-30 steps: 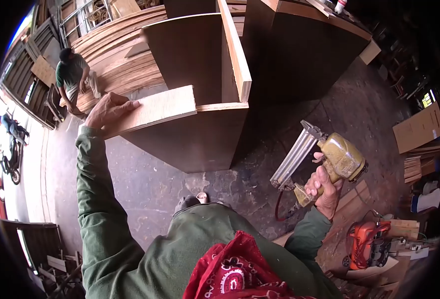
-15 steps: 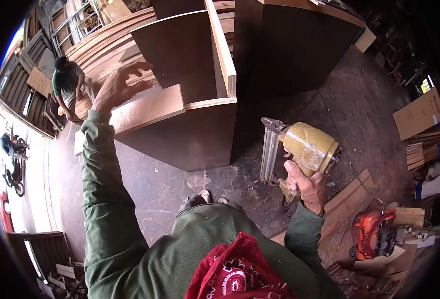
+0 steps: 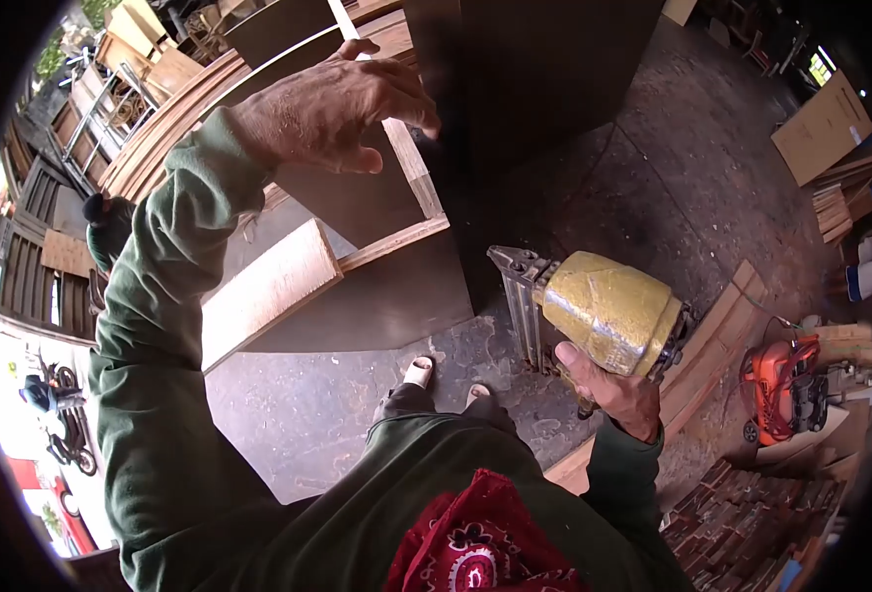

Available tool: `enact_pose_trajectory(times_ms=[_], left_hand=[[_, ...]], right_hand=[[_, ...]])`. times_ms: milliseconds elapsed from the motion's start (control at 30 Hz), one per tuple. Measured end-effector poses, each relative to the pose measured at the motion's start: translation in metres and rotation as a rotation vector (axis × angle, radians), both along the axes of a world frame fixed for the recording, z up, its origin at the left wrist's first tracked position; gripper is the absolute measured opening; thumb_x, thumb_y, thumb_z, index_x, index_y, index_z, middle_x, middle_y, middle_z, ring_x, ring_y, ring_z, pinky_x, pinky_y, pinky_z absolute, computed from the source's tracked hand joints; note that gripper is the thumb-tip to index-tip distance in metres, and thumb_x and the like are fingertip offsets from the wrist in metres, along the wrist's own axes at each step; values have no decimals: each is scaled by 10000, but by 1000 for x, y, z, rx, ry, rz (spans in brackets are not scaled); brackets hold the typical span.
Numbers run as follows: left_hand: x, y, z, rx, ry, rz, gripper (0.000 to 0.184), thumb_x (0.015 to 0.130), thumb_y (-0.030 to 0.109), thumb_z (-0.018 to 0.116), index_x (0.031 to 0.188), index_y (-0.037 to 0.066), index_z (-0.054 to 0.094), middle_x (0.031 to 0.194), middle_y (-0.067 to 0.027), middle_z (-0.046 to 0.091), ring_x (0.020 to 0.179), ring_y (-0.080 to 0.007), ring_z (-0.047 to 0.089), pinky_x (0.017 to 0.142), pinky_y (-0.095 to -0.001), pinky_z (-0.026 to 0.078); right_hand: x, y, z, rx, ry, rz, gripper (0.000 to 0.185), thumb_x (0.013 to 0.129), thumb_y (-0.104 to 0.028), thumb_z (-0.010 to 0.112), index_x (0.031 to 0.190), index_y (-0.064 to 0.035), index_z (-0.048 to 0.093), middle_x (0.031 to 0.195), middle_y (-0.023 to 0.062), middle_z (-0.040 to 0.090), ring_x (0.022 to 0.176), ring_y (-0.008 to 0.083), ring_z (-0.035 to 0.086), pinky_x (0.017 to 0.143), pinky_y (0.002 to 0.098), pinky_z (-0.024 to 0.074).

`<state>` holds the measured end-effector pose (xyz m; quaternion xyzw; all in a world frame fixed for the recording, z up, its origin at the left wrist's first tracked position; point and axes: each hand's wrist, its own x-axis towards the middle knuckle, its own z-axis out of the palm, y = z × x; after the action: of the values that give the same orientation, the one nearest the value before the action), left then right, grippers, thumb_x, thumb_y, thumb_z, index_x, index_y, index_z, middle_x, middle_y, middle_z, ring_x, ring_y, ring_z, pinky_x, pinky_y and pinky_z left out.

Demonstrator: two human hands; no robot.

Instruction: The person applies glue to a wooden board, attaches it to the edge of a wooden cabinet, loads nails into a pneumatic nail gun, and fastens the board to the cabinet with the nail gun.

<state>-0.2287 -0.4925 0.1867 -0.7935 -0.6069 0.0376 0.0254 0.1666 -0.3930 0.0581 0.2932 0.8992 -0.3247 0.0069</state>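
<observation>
My left hand [image 3: 342, 111] hangs over the dark cabinet [image 3: 377, 296], its fingers apart and nothing in them. Below it, a pale wooden board [image 3: 270, 286] lies on the cabinet's near edge and sticks out to the left. A plywood edge strip [image 3: 411, 163] runs away from the cabinet's near corner, partly behind my hand. On the right, my right hand [image 3: 615, 390] is wrapped round the handle of a yellow nail gun [image 3: 608, 306], whose nose points up and left. The gun is in the air over the floor, apart from the cabinet.
Another dark panel [image 3: 544, 59] stands behind. Long planks [image 3: 692, 365] lie on the floor at right, near an orange compressor [image 3: 781, 390]. Stacked wood [image 3: 174, 118] fills the back left, with a crouching person [image 3: 110, 232] partly hidden by my sleeve.
My left hand has let go of the pale board, risen and moved right over the cabinet. The nail gun has turned, its nose swinging left. The view has shifted.
</observation>
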Motion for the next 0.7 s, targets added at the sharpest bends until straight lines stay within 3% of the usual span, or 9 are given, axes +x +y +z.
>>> enact_pose_trajectory(times_ms=[67, 100, 167, 267, 300, 367, 433, 533, 700], left_hand=[[-17, 14, -11, -29, -112, -122, 548, 675, 145, 813, 1209, 97, 700, 1242, -91, 687, 1278, -287, 580, 1175, -534, 298], [-18, 19, -13, -78, -147, -152, 531, 667, 138, 813, 1186, 96, 708, 1211, -91, 695, 1245, -289, 600, 1165, -536, 305], [-22, 31, -17, -230, -305, -183, 430, 654, 121, 806, 1077, 85, 733, 1067, -87, 720, 1091, -305, 665, 1106, -514, 369], [-29, 42, -26, -207, -267, -282, 346, 654, 109, 789, 995, 84, 739, 1000, -75, 723, 1038, -305, 669, 1058, -486, 404], [-34, 46, -33, -87, -270, -404, 278, 649, 92, 769, 925, 74, 738, 896, -93, 712, 927, -317, 682, 932, -437, 488], [-33, 51, -35, -197, -372, -421, 241, 650, 89, 758, 889, 69, 736, 815, -104, 692, 835, -335, 676, 837, -428, 516], [-37, 55, -44, -147, -459, -531, 176, 662, 87, 739, 834, 55, 730, 724, -127, 665, 720, -361, 663, 687, -410, 536], [-41, 56, -54, -98, -468, -533, 171, 671, 91, 743, 837, 53, 729, 764, -130, 689, 767, -354, 684, 704, -420, 537], [-38, 56, -55, -127, -404, -468, 212, 665, 89, 767, 876, 63, 752, 835, -122, 728, 815, -338, 711, 741, -413, 551]], right_hand=[[-8, -10, 6, 219, 75, 47, 416, 894, -163, 755, 1298, -226, 679, 1261, 5, 674, 1116, 240, 648, 966, 429, 494], [-11, -13, 2, 521, 265, 155, 398, 869, -159, 795, 1251, -129, 686, 1148, 36, 708, 991, 205, 677, 861, 378, 526], [-19, -32, 1, 205, 595, -27, 441, 815, -153, 864, 1207, -37, 699, 1190, 89, 734, 1066, 215, 709, 910, 376, 565], [-23, -39, 1, 480, 474, 104, 408, 832, -135, 843, 1204, -44, 701, 1176, 93, 735, 1049, 218, 713, 901, 380, 573], [-23, -44, -1, 520, 430, 115, 397, 855, -141, 821, 1220, -48, 692, 1186, 92, 730, 1050, 218, 713, 902, 381, 575], [-17, -57, -11, 465, 350, 30, 381, 952, -194, 728, 1299, -60, 647, 1246, 87, 705, 1066, 214, 708, 916, 378, 579], [9, -63, -41, 12, 388, -195, 516, 887, -226, 786, 1328, -41, 592, 1281, 121, 676, 1127, 218, 675, 933, 392, 562], [29, -70, -64, -511, 483, -485, 643, 820, -255, 844, 1331, -19, 534, 1275, 152, 654, 1161, 219, 645, 948, 408, 546], [26, -72, -58, -645, 532, -600, 587, 902, -321, 697, 1384, -65, 482, 1339, 127, 597, 1217, 232, 599, 1002, 434, 513]])
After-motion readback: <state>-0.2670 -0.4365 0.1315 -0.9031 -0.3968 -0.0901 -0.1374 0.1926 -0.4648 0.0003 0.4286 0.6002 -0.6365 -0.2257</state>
